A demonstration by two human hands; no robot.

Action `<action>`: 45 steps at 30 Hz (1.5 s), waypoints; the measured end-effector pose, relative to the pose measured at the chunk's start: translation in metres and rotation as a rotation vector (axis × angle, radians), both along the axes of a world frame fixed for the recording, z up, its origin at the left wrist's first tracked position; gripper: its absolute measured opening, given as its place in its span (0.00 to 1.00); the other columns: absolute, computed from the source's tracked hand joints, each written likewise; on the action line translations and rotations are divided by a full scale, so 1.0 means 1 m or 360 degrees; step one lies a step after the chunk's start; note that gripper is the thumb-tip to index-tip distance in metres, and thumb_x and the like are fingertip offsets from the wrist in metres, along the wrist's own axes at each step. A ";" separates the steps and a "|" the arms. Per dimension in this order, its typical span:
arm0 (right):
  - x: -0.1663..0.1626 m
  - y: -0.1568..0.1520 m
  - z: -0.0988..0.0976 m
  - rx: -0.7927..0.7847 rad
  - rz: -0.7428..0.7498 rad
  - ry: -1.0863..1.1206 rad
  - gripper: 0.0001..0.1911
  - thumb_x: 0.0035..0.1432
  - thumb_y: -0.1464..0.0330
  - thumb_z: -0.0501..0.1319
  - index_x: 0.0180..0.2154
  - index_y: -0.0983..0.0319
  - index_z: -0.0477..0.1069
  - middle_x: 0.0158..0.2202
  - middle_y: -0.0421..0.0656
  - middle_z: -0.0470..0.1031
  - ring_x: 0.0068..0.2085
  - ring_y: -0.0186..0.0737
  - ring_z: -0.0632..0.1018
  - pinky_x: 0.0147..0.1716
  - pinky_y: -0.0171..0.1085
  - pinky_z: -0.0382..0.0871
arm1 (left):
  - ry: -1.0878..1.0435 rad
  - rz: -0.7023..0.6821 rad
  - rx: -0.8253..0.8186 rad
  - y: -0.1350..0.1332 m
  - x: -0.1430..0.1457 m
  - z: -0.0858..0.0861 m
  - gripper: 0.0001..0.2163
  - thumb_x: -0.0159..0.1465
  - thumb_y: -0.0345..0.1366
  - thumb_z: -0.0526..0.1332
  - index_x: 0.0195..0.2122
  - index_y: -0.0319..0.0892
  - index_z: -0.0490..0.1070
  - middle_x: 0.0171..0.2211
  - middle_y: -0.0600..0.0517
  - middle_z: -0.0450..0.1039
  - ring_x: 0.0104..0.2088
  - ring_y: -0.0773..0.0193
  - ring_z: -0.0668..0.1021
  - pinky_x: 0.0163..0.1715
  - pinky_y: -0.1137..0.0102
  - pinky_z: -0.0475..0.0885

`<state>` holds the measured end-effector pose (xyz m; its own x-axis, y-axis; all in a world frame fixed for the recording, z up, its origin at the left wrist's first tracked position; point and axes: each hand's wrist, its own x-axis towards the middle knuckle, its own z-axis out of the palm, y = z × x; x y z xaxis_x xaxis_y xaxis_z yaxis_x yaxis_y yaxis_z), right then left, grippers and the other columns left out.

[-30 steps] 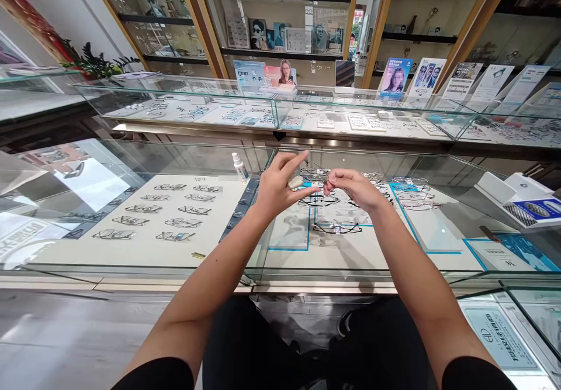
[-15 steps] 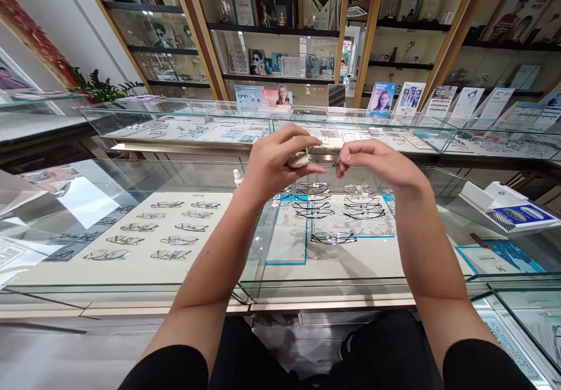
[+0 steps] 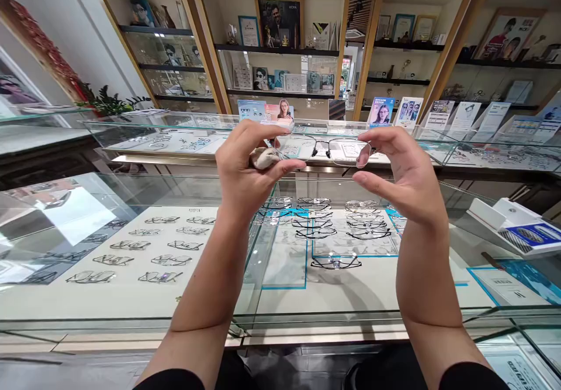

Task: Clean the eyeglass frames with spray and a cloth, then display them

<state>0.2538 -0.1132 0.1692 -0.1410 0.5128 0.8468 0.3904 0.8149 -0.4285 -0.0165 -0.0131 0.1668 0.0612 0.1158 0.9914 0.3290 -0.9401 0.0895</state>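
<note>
While both hands lift glasses (image 3: 324,149), display case (image 3: 307,296) holds spectacle rows (image 3: 324,220).

Bare forearms, black short sleeves

The left hand (image 3: 245,173) and right hand (image 3: 401,173) are bare, without rings or watch; both forearms are uncovered; black short sleeves show at the bottom edge; dark clothing lies between them.

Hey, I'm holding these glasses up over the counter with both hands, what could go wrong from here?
The glasses are pinched only at their outer ends, high above the glass counter; a slip would likely drop them onto it. The left hand also holds a small cloth, which may weaken that grip. Fingertips of the right hand sit at the lens edge and might smudge it.
</note>
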 end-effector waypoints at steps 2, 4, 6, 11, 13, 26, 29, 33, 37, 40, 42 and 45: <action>-0.003 0.005 -0.002 0.0037 -0.0037 0.0033 0.23 0.66 0.50 0.74 0.57 0.50 0.77 0.50 0.42 0.76 0.45 0.43 0.80 0.58 0.49 0.78 | -0.0024 -0.0048 -0.0029 0.000 0.001 -0.002 0.18 0.63 0.58 0.77 0.47 0.54 0.83 0.36 0.52 0.76 0.36 0.57 0.78 0.38 0.60 0.75; -0.004 0.009 -0.004 0.0060 -0.0058 0.0062 0.21 0.67 0.52 0.74 0.56 0.50 0.77 0.48 0.41 0.76 0.44 0.42 0.79 0.55 0.49 0.78 | -0.0028 -0.0123 -0.0046 -0.001 0.003 -0.003 0.16 0.64 0.54 0.78 0.47 0.54 0.83 0.36 0.52 0.76 0.36 0.58 0.77 0.37 0.60 0.74; -0.004 0.012 -0.004 0.0071 -0.0061 0.0076 0.18 0.68 0.55 0.74 0.55 0.51 0.78 0.47 0.41 0.76 0.44 0.42 0.79 0.53 0.47 0.78 | -0.0011 -0.0174 -0.0070 -0.002 0.004 -0.004 0.16 0.63 0.51 0.79 0.47 0.53 0.83 0.37 0.53 0.76 0.36 0.59 0.76 0.37 0.61 0.72; -0.001 0.014 -0.002 0.0053 -0.0103 0.0055 0.18 0.68 0.55 0.74 0.55 0.51 0.78 0.45 0.40 0.76 0.45 0.42 0.79 0.55 0.47 0.76 | 0.0025 -0.0201 -0.0146 0.003 0.005 -0.006 0.20 0.61 0.51 0.80 0.49 0.49 0.83 0.40 0.52 0.79 0.36 0.62 0.77 0.37 0.65 0.73; 0.001 0.015 -0.002 0.0047 -0.0102 0.0063 0.18 0.69 0.54 0.73 0.55 0.51 0.79 0.44 0.40 0.76 0.46 0.42 0.80 0.57 0.47 0.77 | 0.0024 -0.0236 -0.0176 0.008 0.006 -0.007 0.21 0.62 0.53 0.80 0.50 0.49 0.83 0.41 0.51 0.79 0.37 0.62 0.77 0.37 0.66 0.74; 0.004 0.022 -0.002 -0.0042 -0.0180 0.0122 0.20 0.67 0.53 0.74 0.56 0.50 0.80 0.52 0.44 0.80 0.54 0.47 0.82 0.57 0.49 0.83 | -0.0147 -0.0339 -0.0058 0.036 0.017 -0.017 0.21 0.61 0.58 0.79 0.49 0.52 0.86 0.42 0.51 0.83 0.37 0.60 0.80 0.37 0.63 0.75; 0.002 0.023 -0.002 -0.0119 -0.0226 0.0139 0.20 0.66 0.54 0.73 0.57 0.50 0.80 0.54 0.45 0.81 0.56 0.49 0.83 0.55 0.50 0.84 | -0.0195 -0.0355 0.0098 0.034 0.019 -0.016 0.18 0.62 0.54 0.79 0.50 0.55 0.86 0.42 0.51 0.82 0.37 0.60 0.80 0.37 0.61 0.74; 0.001 0.023 -0.004 -0.0215 -0.0233 0.0162 0.22 0.65 0.56 0.73 0.58 0.53 0.80 0.52 0.46 0.83 0.55 0.49 0.84 0.54 0.51 0.85 | -0.0183 -0.0275 0.0034 0.031 0.018 -0.016 0.18 0.64 0.54 0.78 0.50 0.55 0.85 0.43 0.50 0.82 0.39 0.58 0.80 0.41 0.59 0.77; 0.001 0.024 -0.005 -0.0240 -0.0300 0.0146 0.21 0.65 0.55 0.73 0.56 0.54 0.81 0.53 0.47 0.84 0.55 0.50 0.84 0.53 0.51 0.85 | -0.0190 -0.0191 -0.0011 0.030 0.016 -0.016 0.19 0.64 0.56 0.78 0.50 0.54 0.85 0.43 0.50 0.81 0.40 0.58 0.80 0.42 0.58 0.78; 0.001 0.024 -0.005 -0.0218 -0.0374 0.0144 0.21 0.65 0.56 0.73 0.57 0.53 0.82 0.55 0.47 0.84 0.56 0.51 0.84 0.52 0.52 0.85 | -0.0173 -0.0154 -0.0030 0.027 0.017 -0.017 0.20 0.64 0.57 0.77 0.51 0.53 0.84 0.44 0.49 0.80 0.42 0.57 0.80 0.42 0.59 0.78; 0.001 0.023 -0.006 -0.0206 -0.0425 0.0129 0.20 0.66 0.57 0.72 0.58 0.52 0.82 0.57 0.47 0.84 0.56 0.51 0.84 0.52 0.53 0.85 | -0.0174 -0.0103 -0.0015 0.025 0.019 -0.017 0.20 0.64 0.57 0.77 0.51 0.54 0.84 0.44 0.49 0.79 0.44 0.56 0.80 0.42 0.59 0.79; 0.003 0.023 -0.008 -0.0173 -0.0501 0.0086 0.20 0.67 0.58 0.72 0.59 0.50 0.83 0.58 0.47 0.83 0.55 0.51 0.85 0.52 0.53 0.85 | -0.0213 -0.0061 0.0116 0.023 0.023 -0.018 0.19 0.65 0.55 0.77 0.52 0.54 0.85 0.41 0.50 0.76 0.41 0.59 0.79 0.40 0.59 0.77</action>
